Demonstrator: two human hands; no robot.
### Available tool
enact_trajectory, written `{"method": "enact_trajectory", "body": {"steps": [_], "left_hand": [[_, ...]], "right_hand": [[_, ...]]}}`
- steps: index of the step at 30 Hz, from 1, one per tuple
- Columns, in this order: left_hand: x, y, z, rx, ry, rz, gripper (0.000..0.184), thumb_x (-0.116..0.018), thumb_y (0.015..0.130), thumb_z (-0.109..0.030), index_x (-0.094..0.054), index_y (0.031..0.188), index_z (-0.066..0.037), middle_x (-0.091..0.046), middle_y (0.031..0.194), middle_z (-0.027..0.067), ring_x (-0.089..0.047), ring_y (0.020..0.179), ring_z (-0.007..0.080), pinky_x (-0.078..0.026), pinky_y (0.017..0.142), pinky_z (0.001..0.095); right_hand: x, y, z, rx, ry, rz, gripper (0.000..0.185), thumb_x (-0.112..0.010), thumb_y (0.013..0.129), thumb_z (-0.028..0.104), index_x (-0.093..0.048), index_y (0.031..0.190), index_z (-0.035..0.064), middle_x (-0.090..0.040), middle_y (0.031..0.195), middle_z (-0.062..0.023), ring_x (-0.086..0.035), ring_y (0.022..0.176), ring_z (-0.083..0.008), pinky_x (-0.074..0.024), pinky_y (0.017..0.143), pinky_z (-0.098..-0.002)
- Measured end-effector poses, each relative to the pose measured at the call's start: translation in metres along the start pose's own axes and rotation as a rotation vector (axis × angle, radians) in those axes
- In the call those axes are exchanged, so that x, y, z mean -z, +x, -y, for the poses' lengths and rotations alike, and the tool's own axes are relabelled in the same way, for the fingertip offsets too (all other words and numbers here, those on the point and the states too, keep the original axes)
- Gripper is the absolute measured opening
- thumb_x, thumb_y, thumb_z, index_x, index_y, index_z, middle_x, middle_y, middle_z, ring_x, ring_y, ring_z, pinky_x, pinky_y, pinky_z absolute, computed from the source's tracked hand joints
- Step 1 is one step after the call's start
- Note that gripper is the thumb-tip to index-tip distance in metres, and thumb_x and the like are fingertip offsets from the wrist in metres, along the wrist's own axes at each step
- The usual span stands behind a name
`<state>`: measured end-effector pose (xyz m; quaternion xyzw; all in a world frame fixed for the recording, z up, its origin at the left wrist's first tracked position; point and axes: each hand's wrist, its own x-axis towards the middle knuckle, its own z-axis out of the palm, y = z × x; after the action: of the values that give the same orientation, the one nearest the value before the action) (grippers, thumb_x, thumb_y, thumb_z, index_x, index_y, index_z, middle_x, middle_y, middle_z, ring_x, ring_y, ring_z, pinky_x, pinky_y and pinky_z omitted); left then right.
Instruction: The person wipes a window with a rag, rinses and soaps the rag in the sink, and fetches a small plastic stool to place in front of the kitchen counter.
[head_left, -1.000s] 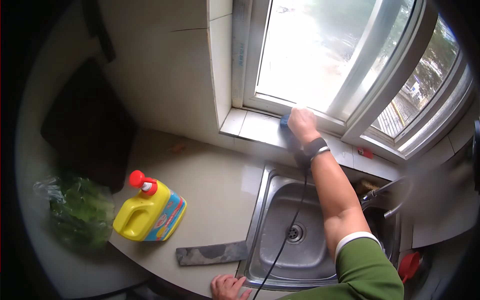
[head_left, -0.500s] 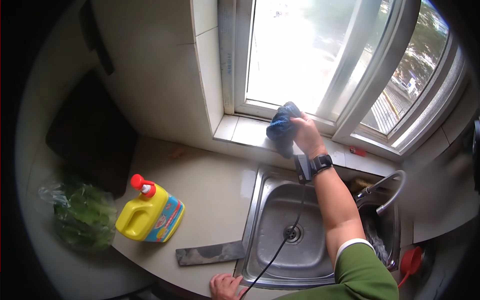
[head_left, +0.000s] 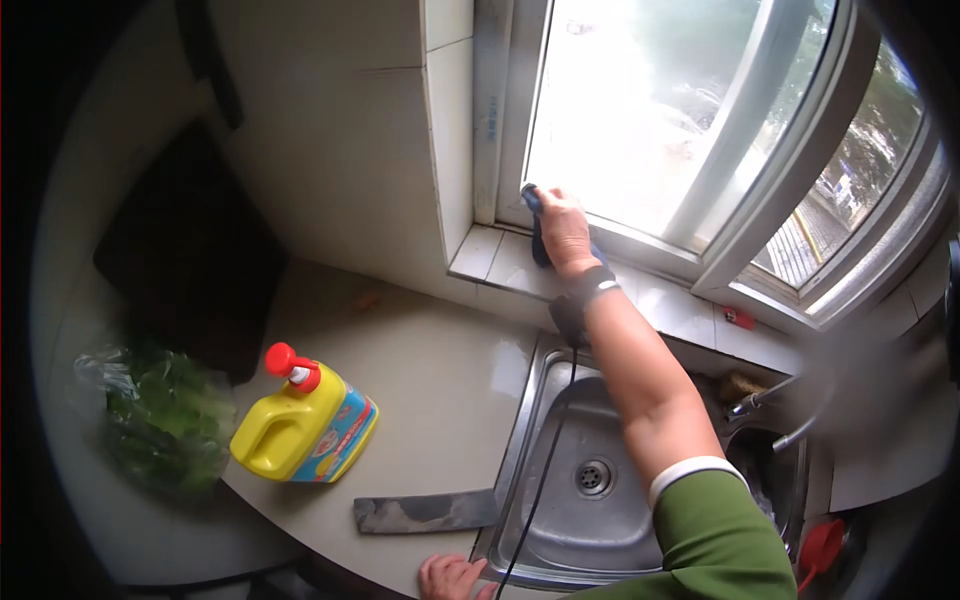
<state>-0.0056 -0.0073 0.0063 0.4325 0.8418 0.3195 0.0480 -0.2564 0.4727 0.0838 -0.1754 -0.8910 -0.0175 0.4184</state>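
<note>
My right hand is closed around a dark blue cloth at the lower left corner of the window frame. A bit of the cloth sticks out past the fingertips against the frame, and more hangs below the palm. On that wrist is a dark band with a small box, and a black cable runs down from it over the sink. At the counter's front edge, my left hand rests with its fingers laid on the surface, holding nothing. Its lower part is cut off by the view.
A steel sink with a curved tap lies under my right arm. Left of it are a flat grey strip, a yellow bottle with a red pump and bagged greens. A small red object lies on the sill.
My right hand has moved left and slightly up with the cloth, from the sill to the window frame's corner. The view has shifted a little. My left hand stays on the counter edge.
</note>
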Motion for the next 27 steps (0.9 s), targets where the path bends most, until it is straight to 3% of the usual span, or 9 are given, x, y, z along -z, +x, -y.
{"method": "enact_trajectory", "body": {"steps": [6, 9, 13, 17, 21, 22, 27], "left_hand": [[-0.001, -0.001, -0.001, 0.01, 0.062, 0.023, 0.039, -0.065, 0.075, -0.023, -0.063, 0.11, -0.008, -0.059, 0.099, 0.0096, -0.049, 0.105, 0.0294, -0.034, 0.092, 0.0489], [-0.005, 0.001, -0.001, 0.014, 0.031, 0.031, 0.039, -0.066, 0.074, -0.023, -0.063, 0.111, -0.009, -0.059, 0.099, 0.0096, -0.049, 0.105, 0.0296, -0.033, 0.092, 0.0492], [-0.003, 0.004, 0.001, 0.023, 0.013, 0.02, 0.04, -0.066, 0.074, -0.024, -0.063, 0.111, -0.009, -0.058, 0.098, 0.0101, -0.049, 0.104, 0.0304, -0.033, 0.092, 0.0498], [0.002, 0.005, -0.002, 0.025, -0.01, 0.051, 0.04, -0.066, 0.074, -0.023, -0.063, 0.111, -0.009, -0.058, 0.098, 0.0105, -0.049, 0.104, 0.0307, -0.034, 0.092, 0.05], [-0.004, 0.003, 0.002, 0.008, 0.028, 0.012, 0.039, -0.065, 0.074, -0.023, -0.063, 0.111, -0.009, -0.058, 0.098, 0.0101, -0.049, 0.104, 0.0306, -0.034, 0.092, 0.0494], [-0.005, 0.003, 0.004, 0.004, 0.041, 0.004, 0.039, -0.065, 0.074, -0.023, -0.063, 0.111, -0.01, -0.058, 0.098, 0.0099, -0.049, 0.104, 0.0305, -0.034, 0.092, 0.0491], [-0.003, 0.006, -0.003, 0.03, 0.024, 0.014, 0.036, -0.065, 0.075, -0.023, -0.064, 0.109, -0.01, -0.058, 0.096, 0.0087, -0.049, 0.102, 0.03, -0.034, 0.09, 0.0481]], "right_hand": [[-0.021, 0.001, 0.01, 0.126, -0.096, 0.011, 0.015, -0.054, 0.078, 0.006, -0.063, 0.09, 0.0042, -0.061, 0.094, -0.009, -0.058, 0.096, -0.0262, -0.0484, 0.081, -0.0374], [0.003, -0.001, -0.004, 0.177, -0.194, 0.119, 0.02, -0.053, 0.078, 0.004, -0.064, 0.095, 0.0057, -0.059, 0.093, -0.0102, -0.057, 0.093, -0.0274, -0.0481, 0.08, -0.0383], [0.044, -0.025, -0.041, 0.026, -0.295, 0.139, 0.018, -0.053, 0.08, 0.006, -0.065, 0.094, 0.0066, -0.061, 0.096, -0.0135, -0.058, 0.095, -0.0285, -0.0496, 0.077, -0.0398], [0.027, -0.018, -0.03, 0.008, -0.377, 0.216, 0.014, -0.054, 0.078, 0.003, -0.064, 0.088, 0.0036, -0.062, 0.094, -0.0147, -0.058, 0.094, -0.0293, -0.0505, 0.079, -0.0374], [-0.015, 0.005, 0.016, 0.052, -0.153, 0.093, 0.01, -0.055, 0.077, 0.004, -0.063, 0.082, 0.0009, -0.061, 0.097, -0.0146, -0.057, 0.096, -0.0293, -0.0496, 0.082, -0.0357], [-0.021, 0.009, 0.026, -0.017, -0.123, 0.14, 0.02, -0.052, 0.076, -0.002, -0.064, 0.091, 0.0015, -0.059, 0.098, -0.017, -0.055, 0.101, -0.0328, -0.0461, 0.09, -0.0385], [0.007, 0.006, 0.002, 0.105, -0.071, 0.215, 0.019, -0.051, 0.079, 0.004, -0.065, 0.093, 0.0037, -0.059, 0.101, -0.0155, -0.055, 0.102, -0.0326, -0.0462, 0.09, -0.0391]]}}
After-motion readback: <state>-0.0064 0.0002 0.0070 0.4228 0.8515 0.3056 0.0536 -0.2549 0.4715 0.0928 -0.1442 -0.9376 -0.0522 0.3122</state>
